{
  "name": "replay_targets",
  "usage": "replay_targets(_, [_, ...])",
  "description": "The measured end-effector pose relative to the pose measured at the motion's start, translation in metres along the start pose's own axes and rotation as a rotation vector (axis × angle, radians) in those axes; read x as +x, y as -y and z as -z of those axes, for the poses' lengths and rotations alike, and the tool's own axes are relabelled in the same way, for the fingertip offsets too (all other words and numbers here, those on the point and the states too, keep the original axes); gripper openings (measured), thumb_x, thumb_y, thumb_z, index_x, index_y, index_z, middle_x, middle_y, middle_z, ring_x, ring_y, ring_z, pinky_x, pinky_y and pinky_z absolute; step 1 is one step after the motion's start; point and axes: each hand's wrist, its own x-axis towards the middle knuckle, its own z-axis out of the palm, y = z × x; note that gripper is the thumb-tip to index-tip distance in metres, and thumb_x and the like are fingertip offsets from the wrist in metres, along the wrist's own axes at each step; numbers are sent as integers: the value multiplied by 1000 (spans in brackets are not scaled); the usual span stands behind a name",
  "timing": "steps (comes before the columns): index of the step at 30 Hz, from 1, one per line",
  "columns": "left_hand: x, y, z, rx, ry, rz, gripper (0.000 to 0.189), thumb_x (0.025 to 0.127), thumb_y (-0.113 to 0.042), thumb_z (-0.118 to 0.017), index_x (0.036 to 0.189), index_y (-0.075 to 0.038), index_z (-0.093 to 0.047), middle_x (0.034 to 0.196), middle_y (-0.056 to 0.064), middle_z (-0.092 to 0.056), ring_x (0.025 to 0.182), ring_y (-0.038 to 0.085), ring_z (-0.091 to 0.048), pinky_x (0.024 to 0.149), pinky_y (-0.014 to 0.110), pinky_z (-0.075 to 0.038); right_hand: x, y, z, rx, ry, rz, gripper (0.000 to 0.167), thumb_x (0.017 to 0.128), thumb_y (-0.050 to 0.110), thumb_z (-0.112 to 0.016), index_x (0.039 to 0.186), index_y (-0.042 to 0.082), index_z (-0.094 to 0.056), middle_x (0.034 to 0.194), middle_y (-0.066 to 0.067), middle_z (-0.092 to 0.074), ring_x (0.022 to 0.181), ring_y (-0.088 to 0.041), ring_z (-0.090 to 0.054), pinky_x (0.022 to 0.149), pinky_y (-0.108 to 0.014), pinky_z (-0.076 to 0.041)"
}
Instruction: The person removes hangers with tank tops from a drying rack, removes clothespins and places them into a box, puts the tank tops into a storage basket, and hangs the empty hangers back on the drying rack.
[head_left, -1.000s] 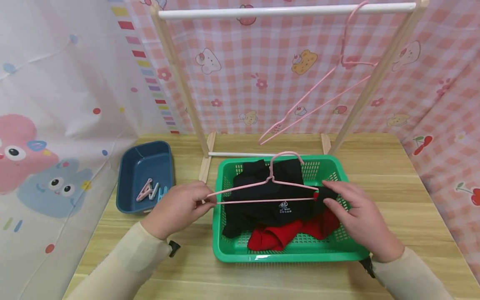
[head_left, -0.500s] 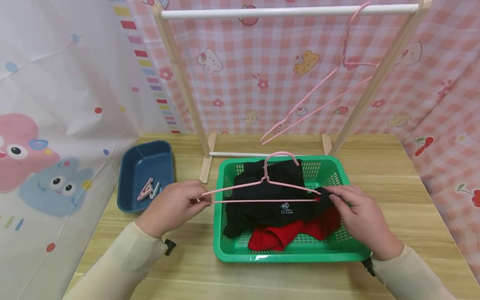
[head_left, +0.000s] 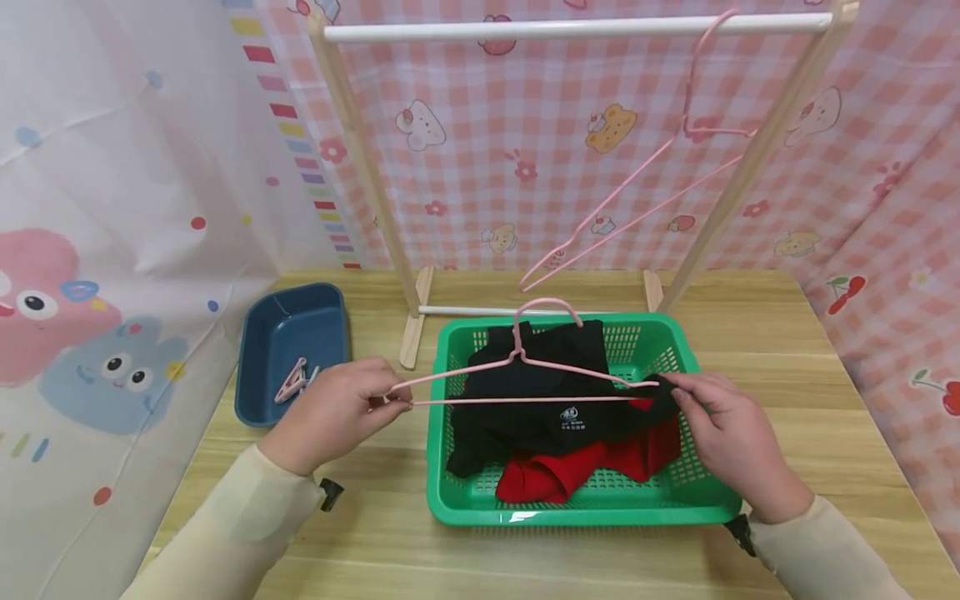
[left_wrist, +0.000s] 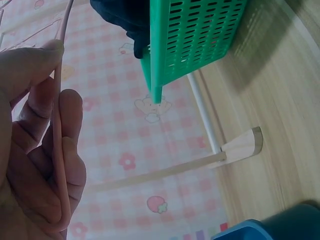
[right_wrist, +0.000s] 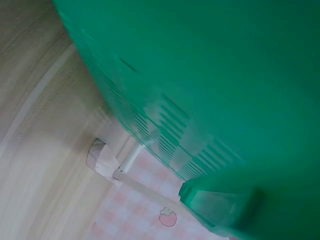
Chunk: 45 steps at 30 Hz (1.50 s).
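In the head view my left hand [head_left: 337,417] pinches the left end of a pink hanger [head_left: 517,357] above the green basket [head_left: 577,517]. The left wrist view shows that hanger's end [left_wrist: 58,120] between thumb and fingers. My right hand [head_left: 738,446] pinches the edge of a black garment [head_left: 510,433] with a white printed label, by the hanger's right end. That end reaches into a raised fold of the garment, where a bit of red shows. Red cloth [head_left: 551,475] lies in the basket's front. The basket wall [right_wrist: 200,75] fills much of the right wrist view; that hand is hidden there.
Behind the basket stands a wooden rack with a white top rod [head_left: 570,30]. A second pink hanger [head_left: 622,179] hangs from its right side. At the left, a blue tray [head_left: 292,292] holds clothespins [head_left: 292,382], partly covered by my left hand.
My left hand and the held hanger have shifted left. The right hand has moved slightly right with the fabric edge, keeping the garment fold at the hanger's right end.
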Motion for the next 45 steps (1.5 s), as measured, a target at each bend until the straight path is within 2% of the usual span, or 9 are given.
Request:
replay_targets(6, [-1,1,1,0,-10,0,16,90,-13,-83,84,-26,-75,82,-16,-61,71,1,-52,64,23,-46,-1,-1,-1,-10,-2,-16,22,99,-3,-66,117,3,-78,112,-17,-78,109,20,-48,94,4,-33])
replay_targets(11, [-2,2,3,-3,-8,2,17,90,-14,-84,85,-26,-74,82,-17,-61,71,0,-51,63,23,-46,-2,-3,-1,-30,-13,-42,23,98,-3,-67,117,3,-79,110,-17,-78,103,14,-54,88,2,-36])
replay_targets(16, [-5,5,3,-8,-18,-1,19,88,-13,-86,84,-26,-73,83,-16,-63,73,-1,-54,65,22,-50,-2,-6,1,-55,-27,-84,22,97,-3,-69,116,2,-79,108,-18,-78,96,11,-57,79,-1,-38])
replay_targets(21, [-7,5,5,-35,-20,12,21,88,-10,-85,84,-26,-73,85,-15,-66,74,-1,-57,65,21,-53,-3,-8,1,-66,-29,-101,21,97,-2,-69,116,2,-79,108,-18,-78,95,12,-56,77,-1,-38])
replay_targets(24, [-7,5,6,-41,-28,19,22,87,-8,-85,84,-26,-73,86,-14,-67,74,-1,-58,65,20,-54,-4,-9,0,-68,-19,-108,21,97,-2,-69,115,1,-79,108,-19,-77,96,5,-60,78,0,-38])
replay_targets(29, [-8,6,6,-45,-34,26,22,87,-7,-85,83,-25,-73,85,-14,-66,73,-2,-57,64,20,-53,-6,-12,-1,-78,14,-126,19,98,-2,-68,114,-1,-79,108,-20,-76,99,-20,-64,82,-1,-38])
replay_targets(37, [-8,8,7,-82,-78,54,22,86,-4,-84,84,-24,-77,84,-14,-68,72,-1,-58,63,20,-54,-6,-15,-3,-81,29,-118,18,99,-2,-67,112,0,-79,111,-21,-77,105,-36,-66,89,-18,-43])
replay_targets(41, [-8,10,7,-67,-123,46,22,86,-7,-86,83,-26,-76,81,-15,-66,69,-2,-56,59,20,-51,-6,-13,-3,-76,50,-118,18,100,0,-65,112,1,-78,113,-21,-77,107,-35,-65,90,-26,-44])
replay_targets(45, [-8,11,8,-64,-162,43,22,86,-8,-86,83,-27,-74,78,-16,-63,66,-2,-54,55,21,-49,-6,-11,-2,-62,95,-119,20,102,2,-62,116,3,-77,117,-21,-76,111,-35,-62,94,-45,-47])
